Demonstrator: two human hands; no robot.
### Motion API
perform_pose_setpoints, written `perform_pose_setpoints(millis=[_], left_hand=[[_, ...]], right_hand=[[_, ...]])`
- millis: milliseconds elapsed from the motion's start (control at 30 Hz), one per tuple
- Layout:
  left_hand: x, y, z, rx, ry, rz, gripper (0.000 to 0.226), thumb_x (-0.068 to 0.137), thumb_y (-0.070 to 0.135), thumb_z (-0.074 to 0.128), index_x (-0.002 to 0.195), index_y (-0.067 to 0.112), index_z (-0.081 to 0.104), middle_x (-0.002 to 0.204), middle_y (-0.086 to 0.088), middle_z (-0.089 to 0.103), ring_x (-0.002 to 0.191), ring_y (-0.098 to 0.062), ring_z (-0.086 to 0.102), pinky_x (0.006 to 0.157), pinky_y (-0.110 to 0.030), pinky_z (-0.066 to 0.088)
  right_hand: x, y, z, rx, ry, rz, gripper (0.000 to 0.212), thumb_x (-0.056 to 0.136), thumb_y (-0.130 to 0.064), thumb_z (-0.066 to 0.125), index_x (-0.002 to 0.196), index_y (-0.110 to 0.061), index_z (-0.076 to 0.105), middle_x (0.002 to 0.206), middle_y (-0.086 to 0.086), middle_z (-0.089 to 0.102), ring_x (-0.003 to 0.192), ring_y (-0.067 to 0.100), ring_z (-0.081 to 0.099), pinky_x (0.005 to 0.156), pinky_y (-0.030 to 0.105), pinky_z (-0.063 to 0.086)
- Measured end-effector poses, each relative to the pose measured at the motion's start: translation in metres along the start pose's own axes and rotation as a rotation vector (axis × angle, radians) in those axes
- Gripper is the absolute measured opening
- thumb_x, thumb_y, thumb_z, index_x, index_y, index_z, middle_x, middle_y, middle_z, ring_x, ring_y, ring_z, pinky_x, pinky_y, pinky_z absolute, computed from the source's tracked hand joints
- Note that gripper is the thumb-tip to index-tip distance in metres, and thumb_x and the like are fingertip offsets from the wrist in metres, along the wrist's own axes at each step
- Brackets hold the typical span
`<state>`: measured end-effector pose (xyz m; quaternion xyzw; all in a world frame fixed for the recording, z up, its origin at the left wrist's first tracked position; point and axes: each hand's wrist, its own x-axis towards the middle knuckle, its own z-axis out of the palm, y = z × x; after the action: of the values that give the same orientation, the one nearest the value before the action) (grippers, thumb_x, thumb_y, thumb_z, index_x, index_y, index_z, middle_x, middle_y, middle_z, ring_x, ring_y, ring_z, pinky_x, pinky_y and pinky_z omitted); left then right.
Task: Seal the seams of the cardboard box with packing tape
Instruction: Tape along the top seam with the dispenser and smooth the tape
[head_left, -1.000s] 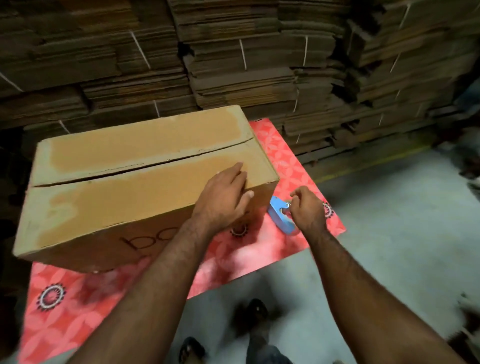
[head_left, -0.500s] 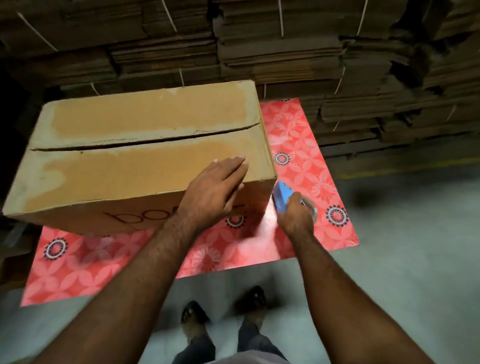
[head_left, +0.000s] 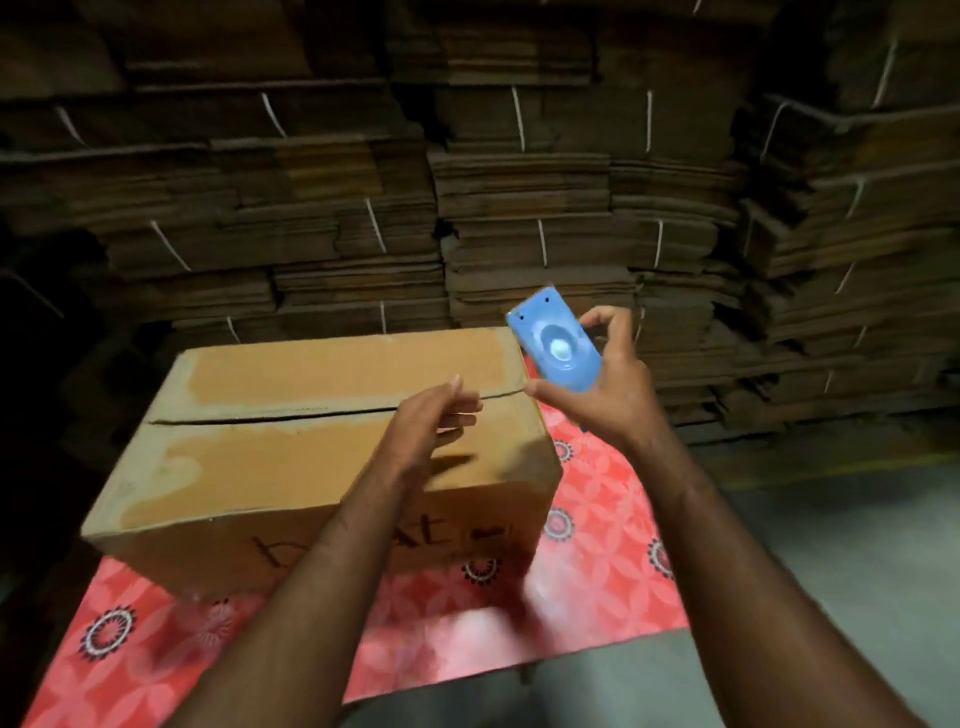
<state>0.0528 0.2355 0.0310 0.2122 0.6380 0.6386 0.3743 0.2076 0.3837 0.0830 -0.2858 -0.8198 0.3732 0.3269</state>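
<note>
A closed cardboard box (head_left: 270, 467) stands on a red patterned mat (head_left: 597, 582), its top flaps meeting in a dark seam that runs left to right. My right hand (head_left: 608, 395) grips a blue tape dispenser (head_left: 556, 340), lifted above the box's far right corner. My left hand (head_left: 431, 421) hovers just over the right part of the box top with straight fingers, holding nothing. Any tape on the dispenser is hidden from this angle.
Tall stacks of flattened, string-tied cardboard (head_left: 519, 208) fill the whole back and right side. Grey concrete floor (head_left: 857, 545) lies to the right of the mat and in front of it.
My right hand has picked the blue dispenser up from the mat beside the box and raised it above the box's right corner. My left hand has lifted off the box top.
</note>
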Motion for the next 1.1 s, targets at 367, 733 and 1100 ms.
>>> perform_pose_setpoints(millis=[367,733,1100], left_hand=[[-0.04,0.099,-0.144,-0.207,0.079,-0.008,0.053,0.096,0.051,0.053,0.055,0.02,0.065,0.07,-0.007,0.064,0.063,-0.019,0.061,0.068,-0.034,0.046],[-0.051,0.103,-0.216,-0.172,0.06,0.054,0.027,0.092,0.037,0.069,0.094,0.01,0.074,0.077,-0.003,0.069,0.07,-0.017,0.066,0.073,-0.034,0.055],[-0.033,0.116,-0.213,-0.161,-0.049,0.045,0.025,0.09,0.023,0.072,0.103,0.002,0.073,0.088,-0.011,0.072,0.069,-0.019,0.066,0.056,-0.024,0.056]], right_hand=[[-0.013,-0.126,0.126,-0.293,-0.209,-0.261,0.061,0.067,-0.047,0.08,0.109,-0.04,0.037,0.095,-0.015,0.063,0.078,0.015,0.064,0.066,0.041,0.056],[-0.023,-0.167,0.177,-0.382,-0.243,-0.262,0.063,0.069,-0.05,0.08,0.112,-0.04,0.035,0.094,-0.01,0.062,0.073,0.008,0.063,0.058,0.032,0.057],[-0.019,-0.18,0.167,-0.421,-0.222,-0.228,0.059,0.07,-0.054,0.074,0.114,-0.038,0.037,0.095,-0.013,0.06,0.073,0.004,0.059,0.055,0.024,0.048]])
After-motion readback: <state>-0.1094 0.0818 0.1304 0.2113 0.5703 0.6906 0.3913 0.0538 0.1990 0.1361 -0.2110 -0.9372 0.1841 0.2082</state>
